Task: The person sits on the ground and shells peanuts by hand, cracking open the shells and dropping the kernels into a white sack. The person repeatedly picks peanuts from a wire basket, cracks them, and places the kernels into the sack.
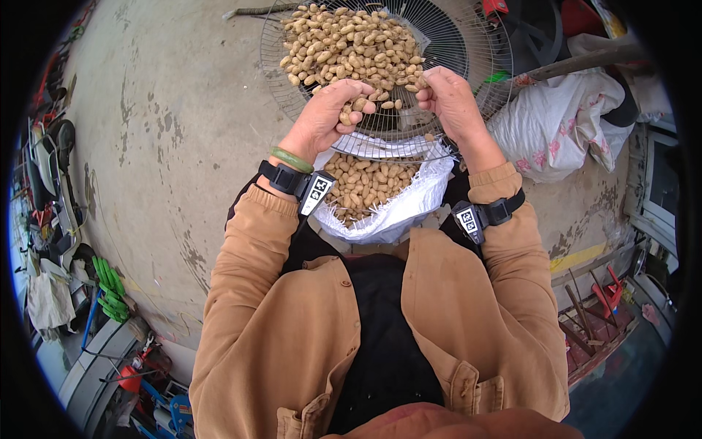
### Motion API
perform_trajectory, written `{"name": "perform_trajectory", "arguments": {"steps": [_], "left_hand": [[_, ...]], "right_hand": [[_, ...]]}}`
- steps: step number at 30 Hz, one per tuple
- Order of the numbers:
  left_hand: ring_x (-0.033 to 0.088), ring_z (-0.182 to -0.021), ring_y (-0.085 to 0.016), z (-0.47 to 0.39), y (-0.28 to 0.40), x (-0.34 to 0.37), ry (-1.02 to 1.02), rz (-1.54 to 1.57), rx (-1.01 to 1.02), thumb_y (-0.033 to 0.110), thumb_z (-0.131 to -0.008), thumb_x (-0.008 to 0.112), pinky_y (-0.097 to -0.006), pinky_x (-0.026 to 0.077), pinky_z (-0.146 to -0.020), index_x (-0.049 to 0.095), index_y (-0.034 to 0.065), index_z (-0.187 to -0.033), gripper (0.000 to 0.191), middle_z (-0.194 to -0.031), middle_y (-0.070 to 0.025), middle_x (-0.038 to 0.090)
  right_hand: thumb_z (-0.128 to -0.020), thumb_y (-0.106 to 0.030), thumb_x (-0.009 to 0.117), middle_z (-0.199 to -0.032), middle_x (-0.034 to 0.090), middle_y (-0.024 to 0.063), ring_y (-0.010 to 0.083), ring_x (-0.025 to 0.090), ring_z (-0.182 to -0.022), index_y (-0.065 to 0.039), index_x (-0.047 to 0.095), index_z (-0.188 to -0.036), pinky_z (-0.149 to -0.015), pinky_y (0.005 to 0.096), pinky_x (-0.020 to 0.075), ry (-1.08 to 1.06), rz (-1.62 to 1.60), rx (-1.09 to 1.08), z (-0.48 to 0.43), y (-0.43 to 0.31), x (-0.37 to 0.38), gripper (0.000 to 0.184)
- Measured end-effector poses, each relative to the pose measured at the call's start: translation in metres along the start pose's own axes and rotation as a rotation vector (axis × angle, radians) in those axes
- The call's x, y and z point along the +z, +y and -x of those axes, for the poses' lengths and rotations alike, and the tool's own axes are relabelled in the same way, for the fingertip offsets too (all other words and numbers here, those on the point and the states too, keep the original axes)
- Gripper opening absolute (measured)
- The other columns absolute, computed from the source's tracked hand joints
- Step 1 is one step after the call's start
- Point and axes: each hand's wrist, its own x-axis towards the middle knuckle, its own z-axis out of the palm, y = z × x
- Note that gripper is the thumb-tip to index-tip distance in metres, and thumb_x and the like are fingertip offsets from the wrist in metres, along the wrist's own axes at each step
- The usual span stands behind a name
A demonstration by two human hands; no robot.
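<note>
A heap of unshelled peanuts [351,46] lies on a round wire fan guard [482,44] at the top of the view. My left hand [337,107], below the heap, has its fingers curled around a few peanuts [351,111]. At the heap's right edge, my right hand [447,96] pinches a peanut [421,81] between thumb and fingertips. A few loose peanuts [390,104] rest on the wires between both hands. Below the guard, nearer my body, an open white woven sack [384,233] holds many more peanuts [373,184].
A white floral-printed sack [559,126] lies on the concrete floor [159,110] at the right, with a wooden pole [587,59] above it. A stick [263,10] lies at the upper left. Green objects [109,288] and machinery stand farther left.
</note>
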Motion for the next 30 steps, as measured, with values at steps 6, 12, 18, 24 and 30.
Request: {"name": "perform_trajectory", "arguments": {"steps": [6,12,18,24,30], "left_hand": [[0.063,-0.071,-0.005,0.034,-0.010,-0.006,-0.433,-0.605,-0.301,0.026,-0.101,0.056,-0.0180,0.048,-0.053,0.066,0.0065,-0.107,0.022,-0.095,-0.0018,0.069],[0.064,-0.077,-0.011,0.051,-0.027,-0.011,-0.482,-0.910,-0.359,0.034,-0.101,0.057,-0.0265,0.056,-0.064,0.068,0.0061,-0.122,0.036,-0.093,-0.0004,0.069],[0.070,-0.082,-0.015,0.033,-0.012,-0.014,-0.111,-0.651,-0.194,0.038,-0.103,0.052,-0.0270,0.056,-0.066,0.063,0.0016,-0.121,0.042,-0.094,-0.0088,0.071],[0.068,-0.093,-0.021,0.009,-0.024,-0.004,-0.007,0.182,-0.155,0.025,-0.106,0.041,-0.0298,0.057,-0.076,0.053,-0.0042,-0.125,0.037,-0.109,-0.0139,0.066],[0.063,-0.082,-0.016,-0.002,-0.031,-0.014,0.246,0.011,0.004,0.003,-0.097,0.044,-0.0285,0.055,-0.072,0.056,0.0020,-0.112,0.019,-0.096,-0.0060,0.061]], "right_hand": [[-0.093,-0.021,0.059,-0.090,0.063,0.0041,0.0114,0.062,-0.077,-0.006,0.061,-0.096,-0.068,0.0259,0.0542,-0.023,0.232,0.146,-0.005,0.010,-0.003,0.015],[-0.084,-0.017,0.072,-0.088,0.063,0.0092,0.0253,0.064,-0.082,-0.002,0.065,-0.099,-0.076,0.0385,0.0523,-0.074,1.172,-0.338,-0.012,0.046,0.015,0.022],[-0.086,-0.016,0.073,-0.082,0.064,0.0060,0.0198,0.064,-0.077,-0.004,0.069,-0.094,-0.070,0.0353,0.0521,-0.173,1.090,-0.239,-0.013,0.039,0.026,0.015],[-0.090,-0.012,0.069,-0.072,0.065,0.0017,0.0097,0.059,-0.065,-0.003,0.071,-0.096,-0.061,0.0266,0.0497,-0.261,0.444,-0.083,0.009,0.023,0.043,0.011],[-0.088,-0.005,0.059,-0.098,0.061,0.0132,0.0314,0.063,-0.091,-0.011,0.069,-0.107,-0.077,0.0387,0.0525,-0.079,1.086,-0.439,-0.010,0.031,0.024,0.022]]}}
